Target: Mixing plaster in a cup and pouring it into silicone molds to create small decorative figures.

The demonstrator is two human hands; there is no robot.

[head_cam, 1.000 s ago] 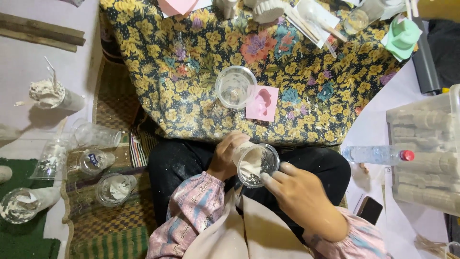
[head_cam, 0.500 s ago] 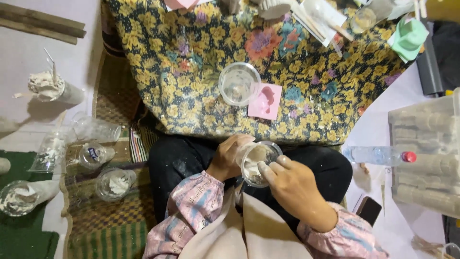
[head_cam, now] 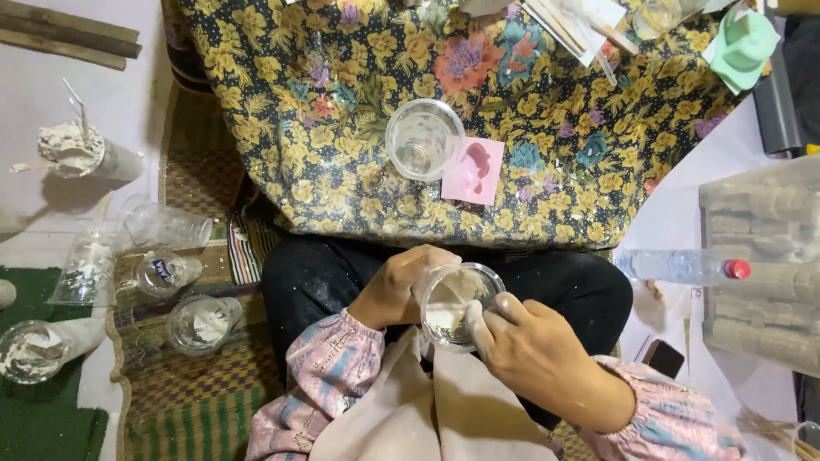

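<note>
My left hand [head_cam: 397, 286] grips a clear plastic cup [head_cam: 459, 300] with white powder in its bottom, held over my lap. My right hand [head_cam: 538, 354] is at the cup's right rim, with fingers reaching into the cup and dusted white. On the floral cloth in front of me stands an empty clear cup [head_cam: 423, 139], and a pink square mould [head_cam: 474, 171] lies right beside it.
The floral cloth [head_cam: 342, 102] covers a low table. Several used plastic cups [head_cam: 201, 323] with white residue lie on the mat at the left. A water bottle with red cap [head_cam: 683, 266] and a clear container [head_cam: 764, 265] are at the right. A green object [head_cam: 741, 47] sits far right.
The cup and both hands stay over my lap. My right hand has moved in closer, and its fingers now dip inside the cup.
</note>
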